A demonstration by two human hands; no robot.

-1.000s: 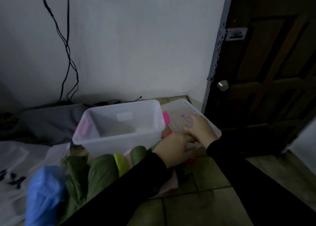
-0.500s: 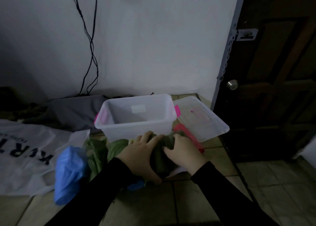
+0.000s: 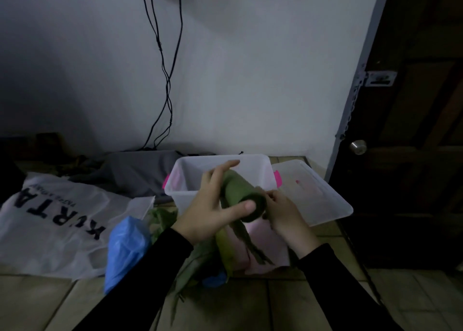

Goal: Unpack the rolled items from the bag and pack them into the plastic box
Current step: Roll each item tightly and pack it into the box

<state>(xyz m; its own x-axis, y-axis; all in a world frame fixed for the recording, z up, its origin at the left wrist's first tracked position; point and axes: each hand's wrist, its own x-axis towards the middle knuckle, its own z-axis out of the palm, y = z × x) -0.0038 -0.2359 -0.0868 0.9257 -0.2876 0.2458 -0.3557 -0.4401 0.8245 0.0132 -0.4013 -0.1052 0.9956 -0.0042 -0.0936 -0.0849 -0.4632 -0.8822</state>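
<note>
Fingers [image 3: 226, 166] around green roll [image 3: 240, 193], lid [image 3: 318, 200] beside

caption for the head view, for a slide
Both hands, left hand and right hand, lift a green roll toward the plastic box.

- A bare white wall [image 3: 250, 80] in dim light, black cables [image 3: 165, 80] trailing down it.
- Pale tiled floor [image 3: 288, 305] below.
- At right, a dark wooden door [image 3: 413, 155] with a metal knob [image 3: 358, 146].
</note>
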